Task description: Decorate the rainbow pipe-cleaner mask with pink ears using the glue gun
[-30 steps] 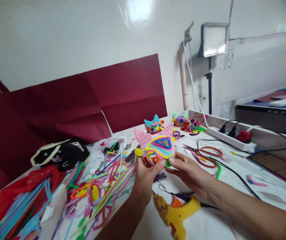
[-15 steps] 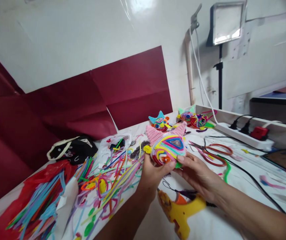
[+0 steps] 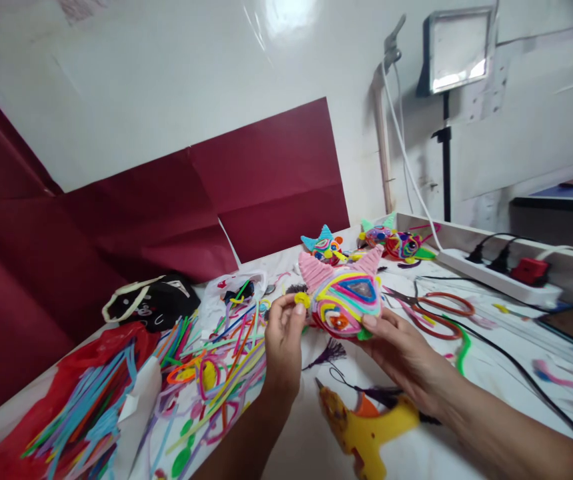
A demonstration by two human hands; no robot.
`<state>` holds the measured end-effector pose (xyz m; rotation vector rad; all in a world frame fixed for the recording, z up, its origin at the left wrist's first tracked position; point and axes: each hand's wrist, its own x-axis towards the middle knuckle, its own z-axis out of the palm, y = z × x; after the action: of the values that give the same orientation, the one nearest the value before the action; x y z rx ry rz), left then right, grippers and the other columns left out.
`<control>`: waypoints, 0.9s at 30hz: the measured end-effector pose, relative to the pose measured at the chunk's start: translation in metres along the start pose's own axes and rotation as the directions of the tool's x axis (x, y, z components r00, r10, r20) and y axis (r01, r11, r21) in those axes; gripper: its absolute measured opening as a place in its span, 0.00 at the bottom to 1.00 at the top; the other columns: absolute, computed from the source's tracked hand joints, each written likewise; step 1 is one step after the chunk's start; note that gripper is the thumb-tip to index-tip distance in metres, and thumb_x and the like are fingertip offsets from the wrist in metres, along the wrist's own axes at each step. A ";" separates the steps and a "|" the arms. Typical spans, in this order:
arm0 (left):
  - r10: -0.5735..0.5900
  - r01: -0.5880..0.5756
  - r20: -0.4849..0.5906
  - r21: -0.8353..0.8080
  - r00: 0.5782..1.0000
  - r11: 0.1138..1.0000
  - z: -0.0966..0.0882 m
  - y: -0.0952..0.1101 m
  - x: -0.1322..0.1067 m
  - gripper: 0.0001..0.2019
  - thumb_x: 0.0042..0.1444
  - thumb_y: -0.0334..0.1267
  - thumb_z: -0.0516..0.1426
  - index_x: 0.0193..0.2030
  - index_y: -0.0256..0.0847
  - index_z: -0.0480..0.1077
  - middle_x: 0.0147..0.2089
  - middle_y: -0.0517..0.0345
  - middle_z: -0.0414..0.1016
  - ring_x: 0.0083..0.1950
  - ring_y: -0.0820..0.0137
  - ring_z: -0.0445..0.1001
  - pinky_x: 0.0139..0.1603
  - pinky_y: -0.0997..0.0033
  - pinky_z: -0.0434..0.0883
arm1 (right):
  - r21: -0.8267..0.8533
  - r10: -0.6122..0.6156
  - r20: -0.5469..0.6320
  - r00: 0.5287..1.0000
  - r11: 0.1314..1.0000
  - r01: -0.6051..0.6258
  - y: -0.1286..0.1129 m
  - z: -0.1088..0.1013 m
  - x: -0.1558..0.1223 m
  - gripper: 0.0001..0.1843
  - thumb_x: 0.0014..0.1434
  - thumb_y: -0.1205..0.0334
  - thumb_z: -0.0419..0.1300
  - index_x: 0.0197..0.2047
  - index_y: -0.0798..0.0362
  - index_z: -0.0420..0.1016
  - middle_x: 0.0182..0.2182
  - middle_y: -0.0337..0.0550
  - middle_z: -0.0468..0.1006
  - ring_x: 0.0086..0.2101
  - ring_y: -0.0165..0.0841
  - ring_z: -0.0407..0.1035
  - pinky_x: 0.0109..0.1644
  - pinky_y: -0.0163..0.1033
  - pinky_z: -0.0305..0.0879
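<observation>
A colourful pipe-cleaner figure (image 3: 345, 297) with two pink ears is held above the white table (image 3: 491, 353). My right hand (image 3: 400, 353) cradles it from below, thumb on its lower edge. My left hand (image 3: 283, 340) pinches the small yellow curl on the figure's left side. A purple tassel (image 3: 327, 352) lies on the table beneath the figure. A yellow glue gun (image 3: 361, 430) lies below my hands, near the front.
A heap of loose pipe cleaners (image 3: 206, 360) and a red bag (image 3: 86, 373) fill the left. Three finished figures (image 3: 366, 241) stand at the back. Red-handled scissors (image 3: 431, 310), a power strip (image 3: 501, 277), black cables, a black pouch (image 3: 151, 303) and maroon paper (image 3: 246, 187) surround them.
My left hand has slid from under the figure to its left side and now pinches the yellow curl. The right hand still supports the figure, which has shifted slightly right.
</observation>
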<state>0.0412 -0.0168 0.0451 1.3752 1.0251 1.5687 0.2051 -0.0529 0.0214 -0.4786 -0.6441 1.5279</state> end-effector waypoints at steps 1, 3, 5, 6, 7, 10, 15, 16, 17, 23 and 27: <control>0.024 -0.024 -0.011 0.030 1.000 0.999 0.000 -0.001 0.001 0.13 0.59 0.45 0.58 0.46 0.41 0.69 0.41 0.56 0.75 0.44 0.67 0.74 0.46 0.69 0.70 | 0.001 0.002 -0.002 1.000 1.000 -0.002 0.000 0.000 0.000 0.20 0.51 0.61 0.72 0.48 0.51 0.76 0.50 0.46 0.81 0.51 0.43 0.73 0.61 0.51 0.65; 0.066 -0.064 -0.019 0.066 0.998 0.996 0.000 -0.002 0.002 0.12 0.58 0.45 0.59 0.43 0.41 0.70 0.38 0.58 0.74 0.41 0.68 0.73 0.44 0.71 0.69 | -0.003 0.003 -0.007 1.000 1.000 -0.003 0.000 0.001 -0.001 0.21 0.50 0.61 0.72 0.48 0.51 0.76 0.50 0.46 0.81 0.51 0.43 0.73 0.61 0.51 0.65; 0.084 -0.083 -0.008 0.079 0.996 0.993 -0.001 -0.002 0.002 0.11 0.57 0.45 0.59 0.41 0.40 0.70 0.36 0.58 0.74 0.39 0.69 0.72 0.43 0.71 0.69 | -0.014 0.003 -0.017 1.000 1.000 -0.003 0.000 0.001 -0.001 0.24 0.50 0.61 0.73 0.50 0.51 0.75 0.49 0.47 0.81 0.51 0.44 0.73 0.60 0.52 0.65; 0.088 -0.088 0.002 0.080 0.996 0.993 -0.001 -0.002 0.003 0.11 0.57 0.45 0.59 0.41 0.40 0.71 0.36 0.58 0.73 0.39 0.69 0.71 0.42 0.71 0.69 | -0.022 0.000 -0.018 1.000 1.000 0.000 0.001 0.000 -0.001 0.25 0.49 0.61 0.73 0.51 0.51 0.75 0.50 0.48 0.81 0.51 0.45 0.73 0.60 0.53 0.65; 0.092 -0.092 0.013 0.081 0.996 0.992 -0.001 -0.003 0.003 0.11 0.57 0.45 0.59 0.40 0.40 0.71 0.35 0.58 0.73 0.38 0.69 0.71 0.42 0.71 0.69 | -0.032 -0.007 -0.015 1.000 0.999 0.006 0.001 0.000 0.000 0.27 0.49 0.61 0.73 0.52 0.52 0.74 0.50 0.48 0.81 0.52 0.46 0.73 0.60 0.53 0.65; 0.125 -0.128 0.030 0.108 0.992 0.986 -0.004 -0.002 0.005 0.10 0.57 0.45 0.59 0.39 0.40 0.71 0.35 0.58 0.72 0.38 0.69 0.70 0.42 0.71 0.69 | -0.062 -0.021 0.003 1.000 0.998 0.021 0.003 -0.002 0.000 0.31 0.49 0.59 0.73 0.56 0.51 0.73 0.52 0.50 0.80 0.53 0.47 0.72 0.61 0.54 0.64; 0.221 -0.228 0.055 0.257 0.974 0.939 -0.010 0.005 0.007 0.07 0.56 0.41 0.60 0.33 0.40 0.72 0.33 0.58 0.71 0.35 0.70 0.68 0.38 0.71 0.66 | -0.065 -0.020 -0.009 1.000 0.998 0.019 0.004 -0.003 0.001 0.35 0.49 0.60 0.73 0.60 0.50 0.70 0.53 0.51 0.78 0.52 0.48 0.73 0.61 0.56 0.63; 0.234 -0.244 0.068 0.286 0.970 0.927 -0.012 0.006 0.007 0.06 0.56 0.40 0.59 0.32 0.40 0.72 0.33 0.58 0.70 0.35 0.70 0.68 0.38 0.71 0.66 | -0.061 -0.019 -0.012 1.000 0.998 0.018 0.004 -0.002 0.000 0.36 0.48 0.60 0.74 0.60 0.49 0.70 0.53 0.51 0.78 0.52 0.48 0.73 0.61 0.56 0.62; 0.244 -0.258 0.081 0.312 0.966 0.914 -0.012 0.007 0.007 0.06 0.56 0.40 0.59 0.32 0.40 0.71 0.33 0.58 0.70 0.35 0.69 0.68 0.38 0.70 0.66 | -0.058 -0.018 -0.014 1.000 0.998 0.018 0.004 -0.002 0.000 0.37 0.48 0.61 0.74 0.60 0.49 0.69 0.53 0.51 0.78 0.52 0.48 0.73 0.61 0.56 0.62; 0.261 -0.289 0.125 0.396 0.957 0.871 -0.015 0.009 0.007 0.06 0.58 0.39 0.58 0.32 0.40 0.71 0.34 0.56 0.72 0.39 0.67 0.70 0.42 0.67 0.67 | -0.058 -0.013 -0.030 0.999 0.998 0.011 0.004 0.001 -0.002 0.40 0.48 0.62 0.74 0.62 0.49 0.66 0.52 0.50 0.80 0.50 0.46 0.74 0.61 0.54 0.64; 0.268 -0.301 0.138 0.412 0.953 0.860 -0.016 0.007 0.008 0.07 0.58 0.39 0.58 0.31 0.40 0.71 0.35 0.56 0.72 0.39 0.67 0.70 0.42 0.67 0.67 | -0.058 -0.022 -0.023 0.999 0.998 0.021 0.007 -0.001 -0.001 0.40 0.48 0.62 0.74 0.62 0.50 0.66 0.52 0.51 0.79 0.50 0.46 0.75 0.59 0.53 0.66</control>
<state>0.0245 -0.0133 0.0533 1.9517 1.2120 1.5372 0.2006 -0.0539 0.0164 -0.5312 -0.6740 1.4843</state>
